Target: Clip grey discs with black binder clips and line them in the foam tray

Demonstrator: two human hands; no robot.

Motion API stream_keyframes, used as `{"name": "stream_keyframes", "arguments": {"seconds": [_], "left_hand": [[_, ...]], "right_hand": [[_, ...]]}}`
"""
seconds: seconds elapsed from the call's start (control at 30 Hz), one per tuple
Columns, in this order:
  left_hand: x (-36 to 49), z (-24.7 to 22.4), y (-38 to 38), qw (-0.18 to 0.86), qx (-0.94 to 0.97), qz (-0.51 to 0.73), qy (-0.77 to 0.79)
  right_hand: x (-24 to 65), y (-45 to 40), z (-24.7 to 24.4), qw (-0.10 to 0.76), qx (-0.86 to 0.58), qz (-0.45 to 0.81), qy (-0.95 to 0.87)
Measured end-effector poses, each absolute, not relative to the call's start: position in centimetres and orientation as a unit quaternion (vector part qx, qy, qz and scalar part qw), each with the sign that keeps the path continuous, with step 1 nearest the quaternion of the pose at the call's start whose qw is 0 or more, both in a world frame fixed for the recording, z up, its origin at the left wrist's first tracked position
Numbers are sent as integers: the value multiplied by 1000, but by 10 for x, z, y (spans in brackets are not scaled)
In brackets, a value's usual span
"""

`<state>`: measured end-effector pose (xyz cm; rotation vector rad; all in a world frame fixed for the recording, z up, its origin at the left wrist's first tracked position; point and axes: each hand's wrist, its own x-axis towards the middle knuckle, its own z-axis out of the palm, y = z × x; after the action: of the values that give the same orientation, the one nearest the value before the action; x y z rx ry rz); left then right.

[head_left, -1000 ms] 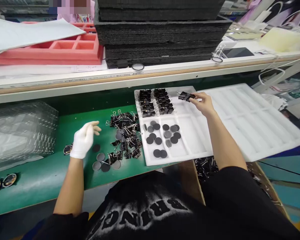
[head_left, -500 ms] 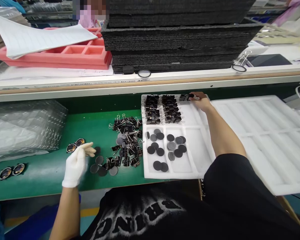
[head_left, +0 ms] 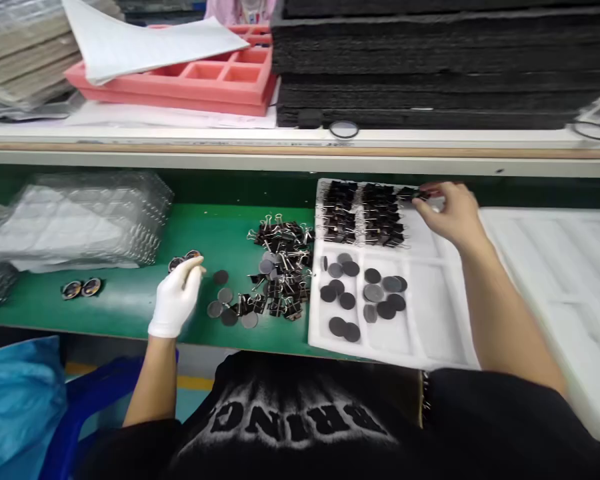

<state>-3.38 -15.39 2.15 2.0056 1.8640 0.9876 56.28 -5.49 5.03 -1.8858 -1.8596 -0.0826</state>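
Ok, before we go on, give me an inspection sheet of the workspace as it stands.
Surface: green tabletop, partly covered.
Job's things: white tray with two columns of binder clips in its upper part and dark discs in two lower compartments; clip pile beside its left edge.
Clutter: loose discs by the pile; clear plastic stack; two pairs of round pieces.
Hands: bare right hand pinches a black clip at the tray's upper part; gloved left hand is at one pair of round pieces, contact unclear.
Cables: nothing seen.
Surroundings: shelf bearing a red tray and black foam stack.
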Motion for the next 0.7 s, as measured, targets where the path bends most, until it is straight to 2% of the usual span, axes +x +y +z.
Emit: {"name": "stream_keyframes", "arguments": {"seconds": [0.03, 0.1, 0.2, 0.3, 0.43, 0.57, 0.7], "left_hand": [[-39, 22, -156, 83, 696, 309, 643], [-46, 23, -159, 30, 723, 238, 648], [-53, 28, -159, -18, 751, 97, 653], [-62, 35, -152, -54, 727, 22, 684], [-83, 36, -129, -42, 686, -10, 726], [-95, 25, -94, 7, 751, -24, 660], [-85, 17, -65, 13, 783, -18, 621]], "right_hand": [[541, -73, 56, 253, -650, 33, -716], [498, -106, 59, 174, -558, 143, -799], [448, -136, 42, 44, -508, 97, -855], [432, -135, 14, 10, -494, 59, -867], [447, -118, -5, 48, -490, 117, -862], [455, -115, 3, 119, -512, 155, -837], [437, -127, 27, 271, -580, 124, -758]]}}
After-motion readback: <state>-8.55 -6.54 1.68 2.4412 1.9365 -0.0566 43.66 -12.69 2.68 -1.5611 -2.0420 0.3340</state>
